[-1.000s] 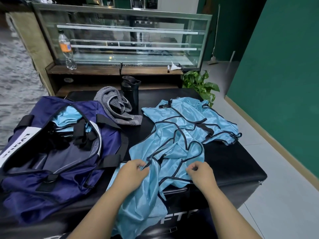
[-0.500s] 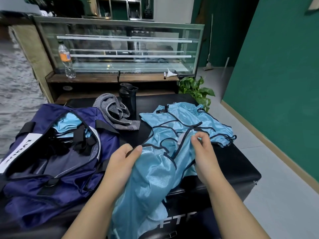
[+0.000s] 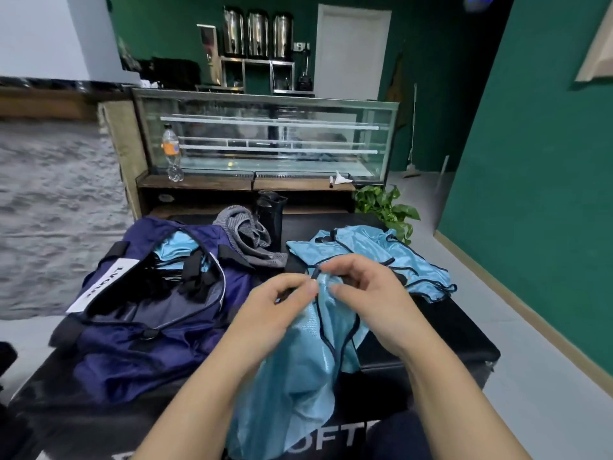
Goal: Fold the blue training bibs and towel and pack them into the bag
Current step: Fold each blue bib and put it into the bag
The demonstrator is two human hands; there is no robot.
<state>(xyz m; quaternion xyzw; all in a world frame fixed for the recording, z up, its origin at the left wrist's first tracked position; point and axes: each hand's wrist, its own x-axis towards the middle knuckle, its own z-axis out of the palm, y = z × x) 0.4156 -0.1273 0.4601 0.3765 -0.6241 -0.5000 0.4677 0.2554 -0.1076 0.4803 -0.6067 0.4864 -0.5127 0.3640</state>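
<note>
Blue bib (image 3: pixel 300 370) pinched by two hands (image 3: pixel 282 310); one bag (image 3: pixel 139 313).

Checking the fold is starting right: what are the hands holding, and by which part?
Both the left hand and right hand pinch one blue bib at its dark-trimmed top edge; the rest hangs down.

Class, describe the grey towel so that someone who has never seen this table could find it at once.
Start at the black table and find the open navy bag on its left side. Just behind the bag's right end, beside a black bottle, lies the towel: crumpled, grey and knitted-looking, unlike the shiny blue bibs nearby.
</note>
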